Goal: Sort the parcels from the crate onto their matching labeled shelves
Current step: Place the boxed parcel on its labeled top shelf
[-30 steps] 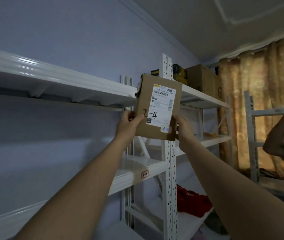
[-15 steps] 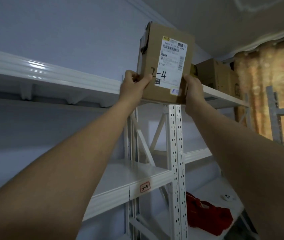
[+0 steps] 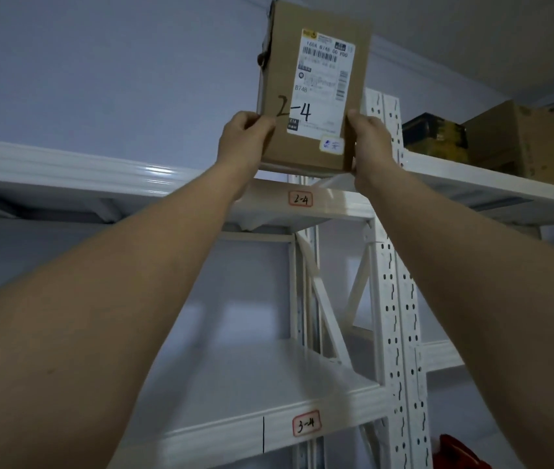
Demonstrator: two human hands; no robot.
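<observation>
A: Surroundings?
B: White post [image 3: 389, 137] just right of the box [image 3: 313, 93]; cartons [image 3: 532, 137] farther right.
A: Box?
B: Brown, marked "2-4", upright above shelf tag "2-4" [image 3: 300, 199]. Left hand [image 3: 247, 135] and right hand [image 3: 368, 137] grip its lower sides.

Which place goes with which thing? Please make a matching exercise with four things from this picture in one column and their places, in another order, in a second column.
Things:
1. cardboard box
2. tag 2-4
3. tag 3-4
4. red thing

Places:
A. on the edge of the lower shelf
B. at the bottom right corner of the view
C. between the left hand and the right hand
D. on the edge of the upper shelf, just below the box

Pairs: 1-C, 2-D, 3-A, 4-B
</observation>
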